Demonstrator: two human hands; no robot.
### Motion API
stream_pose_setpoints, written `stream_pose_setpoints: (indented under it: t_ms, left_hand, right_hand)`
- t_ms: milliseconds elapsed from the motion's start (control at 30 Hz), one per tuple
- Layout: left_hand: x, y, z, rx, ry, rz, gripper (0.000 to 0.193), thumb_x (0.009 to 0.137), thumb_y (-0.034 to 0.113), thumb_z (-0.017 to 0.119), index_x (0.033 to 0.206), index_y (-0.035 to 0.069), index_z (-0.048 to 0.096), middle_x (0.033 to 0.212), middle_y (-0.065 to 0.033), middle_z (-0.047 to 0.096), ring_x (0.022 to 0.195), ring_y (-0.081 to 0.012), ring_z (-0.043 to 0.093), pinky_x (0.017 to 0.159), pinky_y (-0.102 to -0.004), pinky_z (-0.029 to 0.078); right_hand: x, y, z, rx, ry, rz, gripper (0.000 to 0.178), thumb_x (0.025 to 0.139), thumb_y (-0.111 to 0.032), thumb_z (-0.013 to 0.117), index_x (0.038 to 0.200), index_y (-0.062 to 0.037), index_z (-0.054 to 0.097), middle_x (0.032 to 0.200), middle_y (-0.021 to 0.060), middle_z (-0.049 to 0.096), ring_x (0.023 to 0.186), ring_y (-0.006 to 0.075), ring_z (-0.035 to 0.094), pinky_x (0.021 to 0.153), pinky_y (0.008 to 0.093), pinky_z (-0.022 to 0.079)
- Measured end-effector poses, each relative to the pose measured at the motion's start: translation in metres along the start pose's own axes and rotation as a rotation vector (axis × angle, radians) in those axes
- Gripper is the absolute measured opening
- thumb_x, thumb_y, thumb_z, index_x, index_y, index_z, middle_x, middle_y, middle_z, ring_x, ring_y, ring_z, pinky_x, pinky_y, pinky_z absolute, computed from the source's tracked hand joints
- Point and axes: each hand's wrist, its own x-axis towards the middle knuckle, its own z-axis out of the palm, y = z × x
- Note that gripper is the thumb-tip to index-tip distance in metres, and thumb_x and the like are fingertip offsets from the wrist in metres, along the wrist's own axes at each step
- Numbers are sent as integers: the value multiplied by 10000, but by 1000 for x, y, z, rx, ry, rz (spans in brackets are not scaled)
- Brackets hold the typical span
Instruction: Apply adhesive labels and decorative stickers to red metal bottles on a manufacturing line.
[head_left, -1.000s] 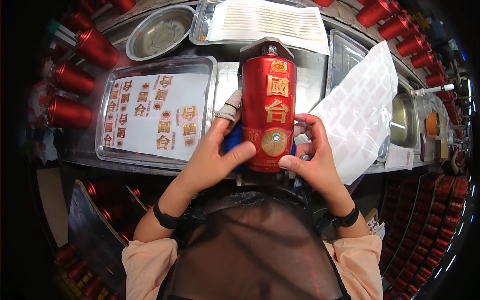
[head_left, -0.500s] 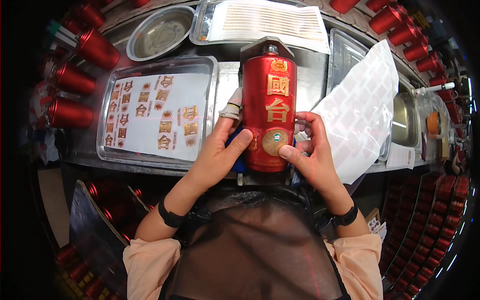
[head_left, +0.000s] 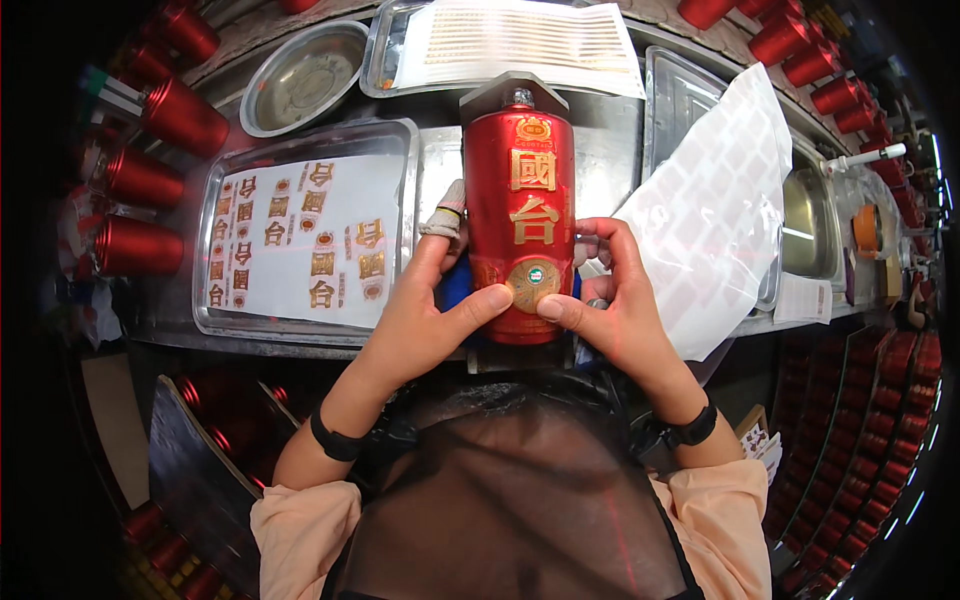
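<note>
On your left sits a sticker tray [head_left: 411, 165]; a patterned white sheet [head_left: 710, 220] crowds your right hand [head_left: 622, 312]. Between them, that hand and your left hand [head_left: 415, 318] grasp the red bottle [head_left: 525, 185], your left thumb now shifted to its gold medallion's [head_left: 535, 278] edge.

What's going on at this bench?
Someone has a red bottle between their two bare hands. The left hand and right hand grip its lower sides, thumbs on the front by a round gold emblem. Large gold characters already sit above it. To the left, a metal tray holds a white sheet with more gold characters; a pale patterned sheet lies to the right.
</note>
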Motion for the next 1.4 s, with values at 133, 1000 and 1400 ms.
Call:
stream_pose_setpoints:
  t_ms: [133,1000,1400]
  left_hand:
    - [1,6,8,-8,52,-88,894,894,266,750,1557,-37,233,1486,-164,442,1374,-241,440,1158,-390,317]
    - [4,11,20,-95,139,-83,701,946,239,688,1499,-21,344,1366,-130,545,1232,-189,544,1063,-350,425]
    - [-4,0,13,103,96,140,944,891,201,765,1552,-94,161,1543,-243,359,1430,-287,385,1179,-386,295]
  right_hand:
    - [8,5,1,175,-7,38,639,855,-210,824,1303,-29,405,1069,58,519,768,42,591,640,190,495]
    - [14,14,10,68,95,-44,434,926,-235,739,1174,-19,456,971,46,577,700,15,516,589,189,433]
    - [-2,7,-1,-20,-14,-34,607,910,-206,750,1374,-11,409,1144,88,559,811,59,592,675,198,494]
